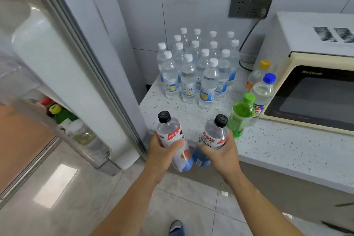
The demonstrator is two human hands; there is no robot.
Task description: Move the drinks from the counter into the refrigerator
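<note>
Nearest the camera, at the bottom of the frame, two bare forearms reach forward, and the left hand (162, 147) has its fingers wrapped round the middle of a black-capped bottle (172, 138), while the right hand (222, 151) grips a second black-capped bottle (214, 138) the same way; both bottles are lifted clear, just in front of the tabletop (277, 145) edge at centre. The step in hand looks like carrying this pair left to the open refrigerator door (63, 74). To do it well, I would keep both bottles upright and apart so they do not knock, swing left together, and lower each into a free gap in the door shelf (86, 140) at lower left. Many drinks remain on the tabletop: a cluster of white-capped water bottles (195, 71) at centre, and a green bottle (241, 115), a blue-capped bottle (263, 94) and a yellow-capped bottle (257, 73) beside the microwave (314, 82) at right. The refrigerator interior is cut off at the left edge and blurred, so free space there cannot be judged; the shelf's contents are hard to make out.
</note>
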